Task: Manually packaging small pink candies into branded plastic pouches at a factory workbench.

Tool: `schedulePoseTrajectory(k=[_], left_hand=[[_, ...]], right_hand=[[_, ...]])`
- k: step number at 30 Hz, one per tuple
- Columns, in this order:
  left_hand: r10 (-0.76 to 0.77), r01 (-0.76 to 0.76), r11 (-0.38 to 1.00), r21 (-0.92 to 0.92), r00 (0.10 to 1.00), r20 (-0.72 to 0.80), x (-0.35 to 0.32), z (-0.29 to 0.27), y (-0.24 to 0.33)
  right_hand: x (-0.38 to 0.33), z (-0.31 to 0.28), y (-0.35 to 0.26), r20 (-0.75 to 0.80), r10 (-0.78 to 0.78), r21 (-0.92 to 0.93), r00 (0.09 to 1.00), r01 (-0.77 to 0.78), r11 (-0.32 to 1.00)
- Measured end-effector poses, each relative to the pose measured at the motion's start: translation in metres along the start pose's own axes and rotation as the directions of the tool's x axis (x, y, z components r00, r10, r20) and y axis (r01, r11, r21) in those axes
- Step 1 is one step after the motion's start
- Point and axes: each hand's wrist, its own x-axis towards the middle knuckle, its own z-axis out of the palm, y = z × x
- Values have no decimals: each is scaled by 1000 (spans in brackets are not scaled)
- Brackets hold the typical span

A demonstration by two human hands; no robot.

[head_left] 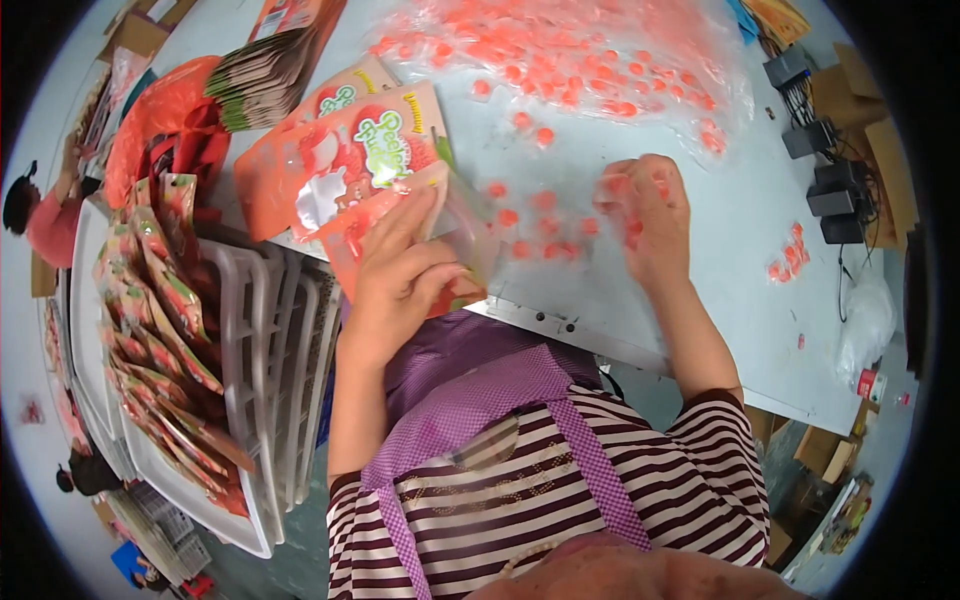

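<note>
My left hand (395, 275) grips a red-orange candy pouch (345, 250) at the table's near edge. The pouch's clear side faces right, toward several small red candies in clear wrappers (545, 225) on the table. Over to the right, my right hand (660, 215) is closed around a few of these wrapped candies, some red showing between its fingers. Just beyond my left hand, flat printed pouches (385, 125) overlap on the table. A large heap of wrapped candies (610, 75) on clear plastic sheeting spreads across the far side.
Left of me, stacked white trays (245, 330) hold many pouches (165, 330). A stack of flat pouches (265, 75) lies far left, near a red plastic bag (150, 125). Black power adapters (835, 190) line the right edge. Another person (60, 220) is at far left.
</note>
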Motion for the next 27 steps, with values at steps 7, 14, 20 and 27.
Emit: schedulePoseTrajectory(k=[7,14,20,27], left_hand=[[13,-12,999,45,1000,-18,6,6,15],[-87,77,987,-138,994,-72,11,8,26],[-78,67,992,-111,993,-92,13,4,28],[-44,19,985,-169,989,-144,7,3,28]], right_hand=[[-2,84,21,201,-63,220,978,18,975],[3,82,46,319,-285,27,904,292,956],[-4,81,38,368,-54,-108,928,101,989],[-1,73,30,584,-355,-355,731,622,697]])
